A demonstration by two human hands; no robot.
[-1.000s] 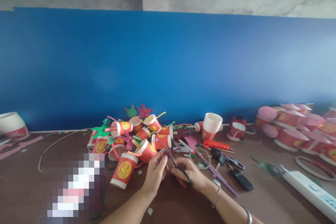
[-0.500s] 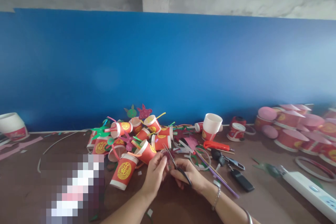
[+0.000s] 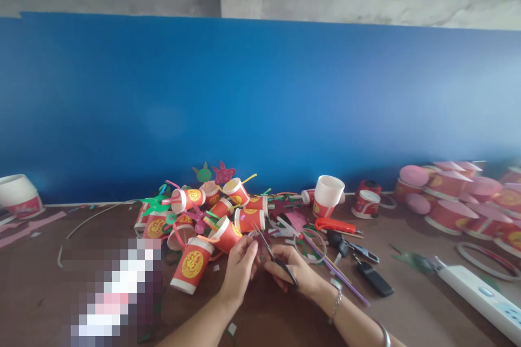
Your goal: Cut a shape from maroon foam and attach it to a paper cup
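Note:
My right hand (image 3: 295, 271) grips black-handled scissors (image 3: 266, 241), their blades pointing up and to the left. My left hand (image 3: 241, 268) is pinched around a small dark pink cut-out piece (image 3: 264, 244), which lies beside and partly behind the blades. Most of that piece is hidden by my fingers, so its outline is unclear. Just past my left hand lies a heap of red paper cups with white rims, one of them a tipped cup (image 3: 192, 265) with a yellow emblem. Straws and a green cut-out shape (image 3: 156, 205) stick out of the heap.
A white-topped cup stack (image 3: 328, 195), an orange-red cutter (image 3: 336, 225), keys with a black fob (image 3: 374, 279) and a purple stick (image 3: 345, 280) lie to the right. Farther right are a white power strip (image 3: 476, 287) and pink-topped cups (image 3: 451, 217). A blue panel (image 3: 260, 103) stands behind.
The scissors and both hands stay almost in place. The dark pink piece has shifted slightly between my left fingers and the blades.

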